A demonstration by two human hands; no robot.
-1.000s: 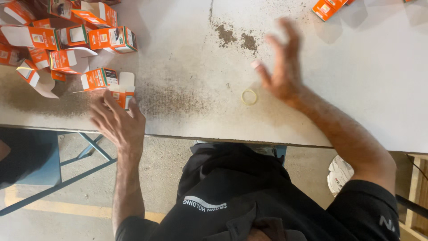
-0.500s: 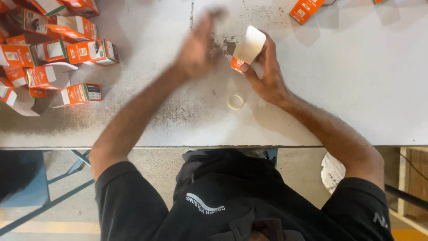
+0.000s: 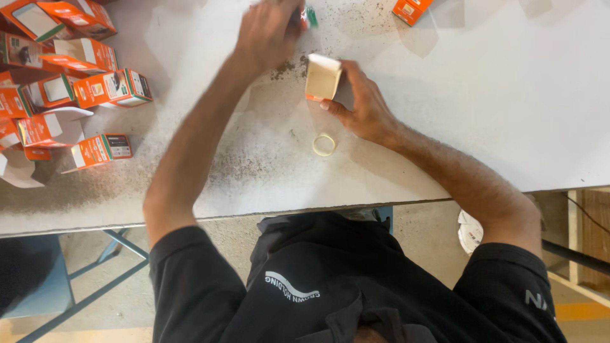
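My right hand holds a small open carton, orange outside and pale inside, standing on the white table with its open flap toward me. My left hand reaches across to the far side of the table, blurred, closed around a small object with a green and red tip. A pale ring of tape lies flat on the table just below the carton, near my right thumb.
A heap of orange cartons, several with open white flaps, covers the left of the table. One more orange carton lies at the far edge. Dark speckled dirt marks the tabletop. A blue metal frame stands below left.
My left hand went from the carton heap across to the far centre of the table. My right hand took up the open carton and set it down near the tape ring.
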